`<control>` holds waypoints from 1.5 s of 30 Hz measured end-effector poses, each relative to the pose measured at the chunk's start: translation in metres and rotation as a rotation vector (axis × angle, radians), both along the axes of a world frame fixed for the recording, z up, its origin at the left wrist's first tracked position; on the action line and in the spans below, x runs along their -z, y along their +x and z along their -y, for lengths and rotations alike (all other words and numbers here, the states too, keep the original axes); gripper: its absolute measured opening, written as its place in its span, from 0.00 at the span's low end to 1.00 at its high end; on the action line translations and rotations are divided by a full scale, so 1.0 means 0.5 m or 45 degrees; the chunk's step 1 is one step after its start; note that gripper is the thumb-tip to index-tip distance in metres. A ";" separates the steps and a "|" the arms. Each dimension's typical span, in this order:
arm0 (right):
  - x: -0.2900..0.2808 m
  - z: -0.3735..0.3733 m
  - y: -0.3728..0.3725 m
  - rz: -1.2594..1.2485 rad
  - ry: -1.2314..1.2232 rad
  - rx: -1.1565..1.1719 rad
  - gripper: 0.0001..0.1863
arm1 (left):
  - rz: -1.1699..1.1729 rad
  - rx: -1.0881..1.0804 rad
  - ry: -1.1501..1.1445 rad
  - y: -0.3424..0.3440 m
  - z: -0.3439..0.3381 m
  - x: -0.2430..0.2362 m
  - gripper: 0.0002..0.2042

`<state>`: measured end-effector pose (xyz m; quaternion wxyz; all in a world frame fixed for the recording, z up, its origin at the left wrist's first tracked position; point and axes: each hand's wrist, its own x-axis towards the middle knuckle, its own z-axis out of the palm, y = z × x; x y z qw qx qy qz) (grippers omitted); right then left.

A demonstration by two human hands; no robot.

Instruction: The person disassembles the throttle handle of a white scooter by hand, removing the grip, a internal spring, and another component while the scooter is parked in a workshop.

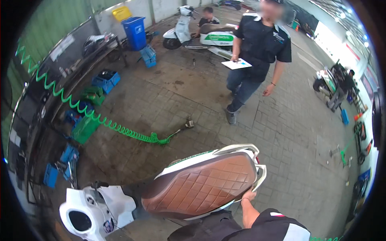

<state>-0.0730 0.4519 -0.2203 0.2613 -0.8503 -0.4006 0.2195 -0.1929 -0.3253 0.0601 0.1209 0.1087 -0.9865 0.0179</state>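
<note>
The right hand (248,195) reaches in from the lower edge to the rear of a scooter (183,193), its fingers bent against the side just below the seat, near the base of the pale grab rail (263,174). Whether it grips there or merely rests, one cannot tell, since the fingertips are partly hidden. The left hand is out of sight, so its state cannot be told.

The scooter stands directly before the person on the paved floor (281,120), its tail toward the right and its front toward the lower left. Its long brown seat (209,182) is quilted in diamonds toward the rear, and the white front cover (120,201) has a dark round opening.

Beyond it, a green coiled hose (120,128) stretches from the left wall down to the floor. Blue crates (51,175) and a green box (85,129) lie along the left side, near a long table (94,48); a blue bin (134,34) with a yellow lid (122,14) stands past its far end.

A co-worker (259,52) in a dark shirt holds a white sheet (238,64). Farther back, another person (209,18) is low behind a white-and-green scooter (217,38)
</note>
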 end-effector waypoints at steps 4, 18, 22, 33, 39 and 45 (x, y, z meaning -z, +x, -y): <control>-0.058 0.038 -0.024 -0.083 0.055 -0.022 0.33 | -0.036 0.150 -0.076 -0.037 0.079 0.044 0.21; -0.060 0.044 -0.040 -0.392 -0.173 -0.053 0.33 | -0.051 0.485 0.061 -0.275 -0.256 0.004 0.20; -0.045 0.028 0.009 -0.263 -0.086 -0.090 0.35 | -0.025 0.549 0.110 -0.300 -0.299 -0.003 0.20; -0.338 0.205 -0.106 0.073 -0.734 -2.563 0.20 | 0.043 -0.173 0.318 -0.021 -0.109 0.026 0.24; -0.429 0.680 -0.595 -0.998 -0.257 -3.168 0.12 | 0.136 -0.598 0.479 0.046 -0.189 -0.041 0.28; -0.292 0.974 -0.900 -0.954 0.140 -3.155 0.18 | 0.047 -0.587 0.390 -0.003 -0.249 -0.046 0.20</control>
